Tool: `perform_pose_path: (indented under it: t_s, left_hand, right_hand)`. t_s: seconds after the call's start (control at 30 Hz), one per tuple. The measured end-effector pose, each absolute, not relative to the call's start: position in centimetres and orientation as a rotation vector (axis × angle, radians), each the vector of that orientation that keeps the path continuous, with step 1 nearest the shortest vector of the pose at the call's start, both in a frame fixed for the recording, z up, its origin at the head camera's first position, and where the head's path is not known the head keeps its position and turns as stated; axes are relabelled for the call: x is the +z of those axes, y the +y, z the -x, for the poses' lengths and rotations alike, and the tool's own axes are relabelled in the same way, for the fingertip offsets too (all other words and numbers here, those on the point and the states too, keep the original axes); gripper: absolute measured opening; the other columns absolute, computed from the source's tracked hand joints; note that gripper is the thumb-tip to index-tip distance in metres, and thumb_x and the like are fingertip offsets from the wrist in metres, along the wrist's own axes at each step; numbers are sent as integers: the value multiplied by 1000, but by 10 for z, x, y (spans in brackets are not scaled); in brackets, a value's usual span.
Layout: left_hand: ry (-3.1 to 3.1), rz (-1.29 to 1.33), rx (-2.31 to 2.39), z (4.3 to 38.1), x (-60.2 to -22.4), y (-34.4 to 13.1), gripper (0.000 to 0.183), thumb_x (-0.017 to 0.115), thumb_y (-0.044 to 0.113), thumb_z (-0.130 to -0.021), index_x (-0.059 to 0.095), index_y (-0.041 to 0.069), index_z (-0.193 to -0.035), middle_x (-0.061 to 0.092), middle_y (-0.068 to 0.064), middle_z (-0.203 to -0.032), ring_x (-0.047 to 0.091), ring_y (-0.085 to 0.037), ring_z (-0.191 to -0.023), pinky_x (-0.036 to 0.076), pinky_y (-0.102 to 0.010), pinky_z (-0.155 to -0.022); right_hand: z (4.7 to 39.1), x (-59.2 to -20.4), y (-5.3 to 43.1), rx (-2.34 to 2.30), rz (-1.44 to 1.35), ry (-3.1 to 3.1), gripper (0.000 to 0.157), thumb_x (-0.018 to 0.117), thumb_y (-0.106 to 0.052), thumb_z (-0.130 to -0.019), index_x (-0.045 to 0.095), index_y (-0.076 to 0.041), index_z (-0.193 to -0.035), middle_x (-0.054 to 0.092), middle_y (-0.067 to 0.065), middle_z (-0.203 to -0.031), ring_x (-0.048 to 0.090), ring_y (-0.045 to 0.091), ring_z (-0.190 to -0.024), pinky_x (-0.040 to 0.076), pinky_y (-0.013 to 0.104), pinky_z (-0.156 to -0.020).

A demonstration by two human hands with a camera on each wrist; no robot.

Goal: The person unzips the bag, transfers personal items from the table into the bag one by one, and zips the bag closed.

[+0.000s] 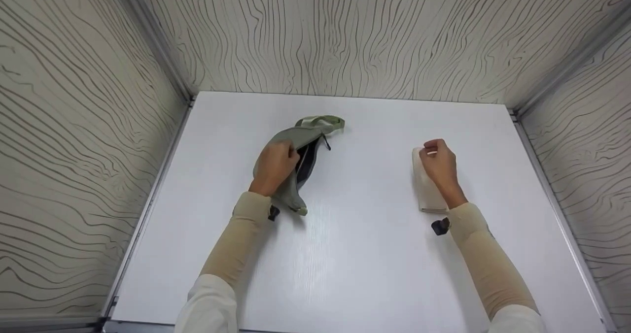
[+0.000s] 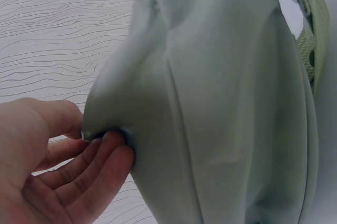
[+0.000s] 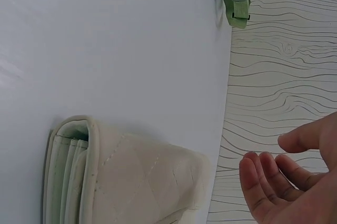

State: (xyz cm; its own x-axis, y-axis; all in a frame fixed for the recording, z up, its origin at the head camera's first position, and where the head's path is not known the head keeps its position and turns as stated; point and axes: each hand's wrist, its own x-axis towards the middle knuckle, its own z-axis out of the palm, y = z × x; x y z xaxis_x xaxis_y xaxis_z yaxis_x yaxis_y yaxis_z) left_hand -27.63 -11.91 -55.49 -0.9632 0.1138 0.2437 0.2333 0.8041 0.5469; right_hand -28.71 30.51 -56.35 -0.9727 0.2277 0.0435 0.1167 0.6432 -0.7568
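A sage-green waist bag (image 1: 291, 138) lies left of the middle of the table, its zipped opening gaping and its dark lining showing. My left hand (image 1: 276, 163) pinches the edge of that opening between thumb and fingers; in the left wrist view the left hand (image 2: 79, 166) has the fabric (image 2: 210, 103) pulled out. To the right is a cream quilted wallet (image 1: 426, 187), folded over, with inner layers visible at its end in the right wrist view. Above the wallet (image 3: 142, 176) hovers my right hand (image 1: 440, 164), fingers loosely bent and holding nothing.
The white table (image 1: 355, 254) has wood-grain patterned panels (image 1: 335, 37) along its back and both sides. A green strap (image 1: 323, 121) loops from the bag's far end. A black zipper pull (image 1: 326, 142) hangs by the opening.
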Motion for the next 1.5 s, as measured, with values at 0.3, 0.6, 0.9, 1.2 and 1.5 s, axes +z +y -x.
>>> perform_pose_path:
  t_s: [0.3, 0.6, 0.9, 1.2, 1.5]
  left_hand:
    - [-2802, 269, -884, 278, -555, -119, 23, 62, 10, -101, 57, 11, -79, 50, -1, -72, 47, -17, -66, 38, -33, -62]
    - [-2782, 294, -875, 278, -555, -120, 29, 62, 7, -101, 51, 13, -74, 44, 0, -68, 44, -16, -64, 37, -33, -61]
    - [-2774, 295, -859, 278, -556, -119, 30, 62, 8, -101, 51, 13, -73, 45, 0, -68, 44, -16, -64, 37, -33, -61]
    - [-2775, 295, -842, 278, -555, -118, 29, 63, 10, -101, 53, 12, -74, 45, 0, -69, 45, -16, -64, 37, -33, -61]
    - [-2789, 288, -873, 276, -555, -118, 24, 62, 10, -101, 56, 10, -78, 48, -1, -72, 46, -17, -66, 38, -33, -62]
  right_hand:
    - [286, -564, 311, 1205, 320, -2729, 33, 55, -12, -102, 58, 7, -129, 66, 26, -125, 66, 41, -116, 50, 44, -99]
    - [282, -563, 319, 1183, 304, -2762, 35, 54, -13, -103, 58, 7, -132, 65, 26, -126, 64, 40, -118, 49, 43, -96]
    - [280, -563, 326, 1139, 344, -2798, 39, 54, -18, -105, 57, 7, -134, 65, 27, -128, 63, 41, -118, 48, 48, -97]
    - [278, -562, 334, 1126, 415, -2854, 44, 55, -20, -105, 54, 9, -137, 59, 29, -133, 59, 44, -119, 47, 53, -101]
    - [275, -570, 340, 1058, 486, -2907, 47, 55, -21, -105, 52, 11, -139, 54, 32, -135, 55, 44, -119, 48, 54, -100]
